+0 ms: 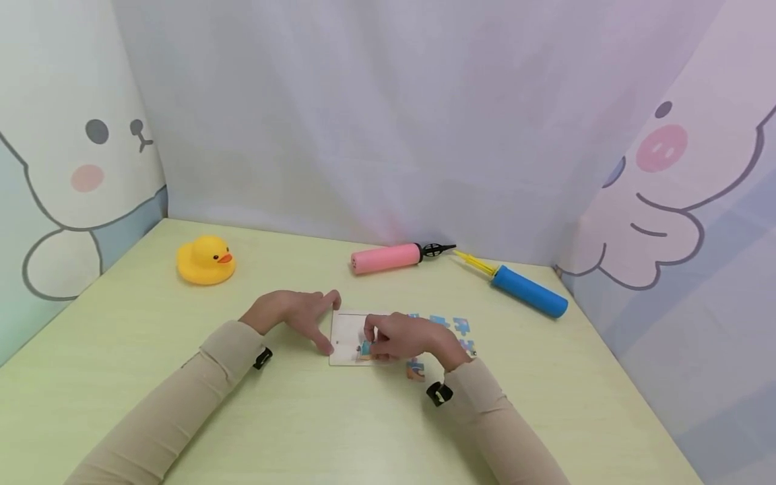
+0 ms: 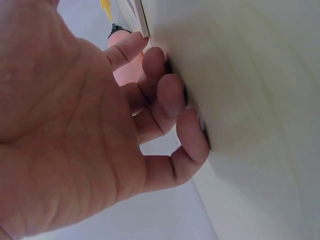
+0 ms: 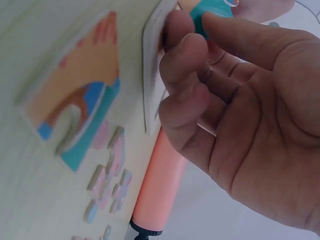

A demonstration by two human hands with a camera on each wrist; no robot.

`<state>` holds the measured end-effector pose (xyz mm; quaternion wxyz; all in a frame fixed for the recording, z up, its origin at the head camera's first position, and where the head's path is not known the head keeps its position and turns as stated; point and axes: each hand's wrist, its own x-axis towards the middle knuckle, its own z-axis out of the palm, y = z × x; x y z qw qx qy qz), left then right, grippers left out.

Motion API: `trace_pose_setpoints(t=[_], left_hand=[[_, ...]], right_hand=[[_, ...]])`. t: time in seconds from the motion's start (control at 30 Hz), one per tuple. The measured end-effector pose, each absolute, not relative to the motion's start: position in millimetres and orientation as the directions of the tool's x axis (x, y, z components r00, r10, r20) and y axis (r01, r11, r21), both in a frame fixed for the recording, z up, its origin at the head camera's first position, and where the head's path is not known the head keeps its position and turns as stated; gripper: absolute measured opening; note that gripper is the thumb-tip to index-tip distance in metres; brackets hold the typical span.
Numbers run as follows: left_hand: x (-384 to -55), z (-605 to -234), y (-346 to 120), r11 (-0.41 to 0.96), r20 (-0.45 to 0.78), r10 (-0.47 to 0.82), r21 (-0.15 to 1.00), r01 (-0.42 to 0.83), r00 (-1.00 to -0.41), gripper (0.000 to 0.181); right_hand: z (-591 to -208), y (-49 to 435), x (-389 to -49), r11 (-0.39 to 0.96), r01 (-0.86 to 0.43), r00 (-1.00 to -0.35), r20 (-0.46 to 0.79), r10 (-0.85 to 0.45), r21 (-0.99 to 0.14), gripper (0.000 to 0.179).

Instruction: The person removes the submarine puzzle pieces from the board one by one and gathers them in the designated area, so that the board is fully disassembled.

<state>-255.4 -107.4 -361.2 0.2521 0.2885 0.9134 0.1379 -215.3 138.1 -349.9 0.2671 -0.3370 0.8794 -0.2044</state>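
Note:
A white puzzle board (image 1: pixel 348 323) lies on the table, its left edge between the spread thumb and forefinger of my left hand (image 1: pixel 303 316). In the left wrist view, that hand's other fingers (image 2: pixel 170 95) are bent with their tips at the tabletop. Over the board, my right hand (image 1: pixel 403 335) pinches a teal and orange jigsaw piece (image 3: pixel 220 10) between thumb and fingers. Part of the piece is hidden by the fingers. Close by the right hand lies a loose jigsaw piece (image 1: pixel 415 370) with orange, blue and teal print.
More loose jigsaw pieces (image 1: pixel 462 326) lie right of the board, partly behind my right hand. Farther back are a pink hand pump (image 1: pixel 386 259) and a blue hand pump (image 1: pixel 530 292) with a yellow nozzle. A yellow rubber duck (image 1: pixel 205 261) sits at the back left.

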Motion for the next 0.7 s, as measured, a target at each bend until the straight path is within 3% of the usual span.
trace_pose_setpoints(t=[0.23, 0.7], left_hand=[[-255, -363, -107, 0.793, -0.373, 0.6, 0.395, 0.464, -0.708, 0.079], [-256, -361, -109, 0.795, -0.384, 0.597, 0.401, 0.455, -0.705, 0.08]], right_hand=[[-343, 145, -218, 0.635, -0.556, -0.587, -0.288, -0.757, -0.536, 0.013], [-320, 173, -223, 0.652, -0.562, -0.612, -0.275, -0.742, -0.508, 0.013]])
